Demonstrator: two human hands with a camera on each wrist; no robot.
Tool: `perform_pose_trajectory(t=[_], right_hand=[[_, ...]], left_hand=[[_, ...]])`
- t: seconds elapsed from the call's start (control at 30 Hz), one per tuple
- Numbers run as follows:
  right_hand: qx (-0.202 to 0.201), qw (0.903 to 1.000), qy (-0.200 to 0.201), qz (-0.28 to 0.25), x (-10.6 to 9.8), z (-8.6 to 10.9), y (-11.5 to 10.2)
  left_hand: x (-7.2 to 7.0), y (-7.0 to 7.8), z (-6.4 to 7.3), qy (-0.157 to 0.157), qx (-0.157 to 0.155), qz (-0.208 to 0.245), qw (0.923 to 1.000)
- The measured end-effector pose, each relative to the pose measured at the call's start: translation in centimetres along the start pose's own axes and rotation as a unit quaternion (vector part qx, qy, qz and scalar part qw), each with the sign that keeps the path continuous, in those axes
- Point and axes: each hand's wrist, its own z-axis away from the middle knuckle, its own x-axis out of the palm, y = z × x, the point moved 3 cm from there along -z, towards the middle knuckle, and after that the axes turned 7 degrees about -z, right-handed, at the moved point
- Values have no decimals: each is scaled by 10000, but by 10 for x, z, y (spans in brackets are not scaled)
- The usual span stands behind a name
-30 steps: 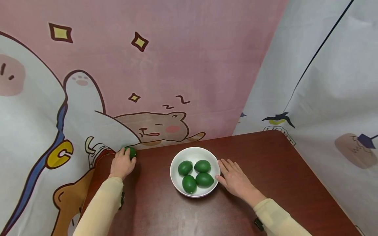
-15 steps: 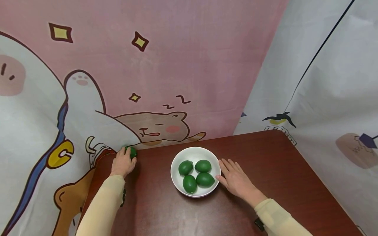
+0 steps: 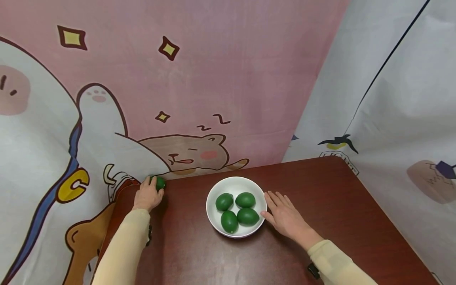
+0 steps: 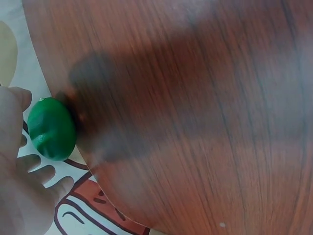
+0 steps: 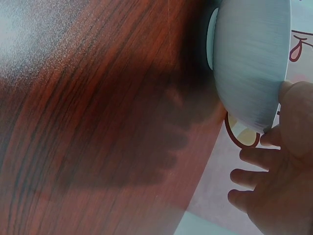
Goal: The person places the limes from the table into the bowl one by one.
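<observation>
At the table's far left corner a green lime point(image 3: 160, 183) lies beside and partly under my left hand point(image 3: 147, 196). The left wrist view shows the lime point(image 4: 52, 129) between the thumb side and the loosely extended fingers point(image 4: 45, 174); a firm grip is not visible. A white bowl point(image 3: 210, 217) holds several green limes point(image 3: 229, 221) near the table's middle. My right hand point(image 3: 286, 217) lies along the bowl's right side with straight, spread fingers. From the right wrist, the thumb and index fingertip appear to touch the rim of the bowl point(image 5: 252, 63).
The dark red wooden table point(image 3: 199, 261) has a rounded back left corner. A pink and white cartoon-printed cloth point(image 3: 246, 99) hangs right behind its back edge, and a white cloth point(image 3: 402, 130) hangs along the right.
</observation>
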Motion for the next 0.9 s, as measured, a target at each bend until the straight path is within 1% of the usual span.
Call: perform_pose_trajectory(t=[0.23, 0.5, 0.67, 0.9], right_hand=[[29, 10000, -35, 5, 1, 0, 1], [18, 10000, -39, 58, 3, 0, 2], [32, 10000, -63, 55, 3, 0, 2], [75, 9999, -126, 67, 3, 0, 2]], left_hand=[[4, -2, -6, -153, -87, 264, 9995], [7, -3, -8, -245, -165, 349, 9990], [9, -2, -9, -231, -214, 435, 9986], [10, -1, -10, -51, -185, 447, 9988]])
